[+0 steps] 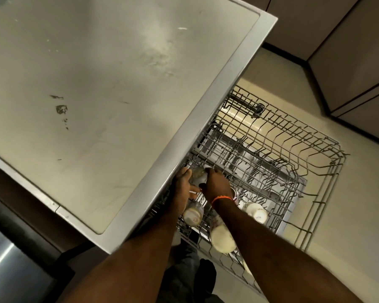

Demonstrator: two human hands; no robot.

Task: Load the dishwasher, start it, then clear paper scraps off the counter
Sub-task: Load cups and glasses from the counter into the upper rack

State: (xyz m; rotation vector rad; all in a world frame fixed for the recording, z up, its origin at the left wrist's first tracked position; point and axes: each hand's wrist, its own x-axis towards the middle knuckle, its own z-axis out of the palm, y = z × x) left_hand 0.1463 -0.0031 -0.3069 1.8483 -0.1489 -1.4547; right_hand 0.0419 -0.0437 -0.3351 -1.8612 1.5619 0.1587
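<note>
two forearms reach down; left hand (185, 184) and right hand (216, 184) together grip a glass (199, 177) over the dishwasher rack (293, 171), beside the counter (109, 95).

Little can be read here; a white cup (256, 212) standing upside down in the dishwasher rack (319, 171) bears dark letters near its rim that look like "USTA", the start of the word hidden; another upturned cup (193, 214) just left of it carries a small reddish mark, too blurred to make out.
</note>
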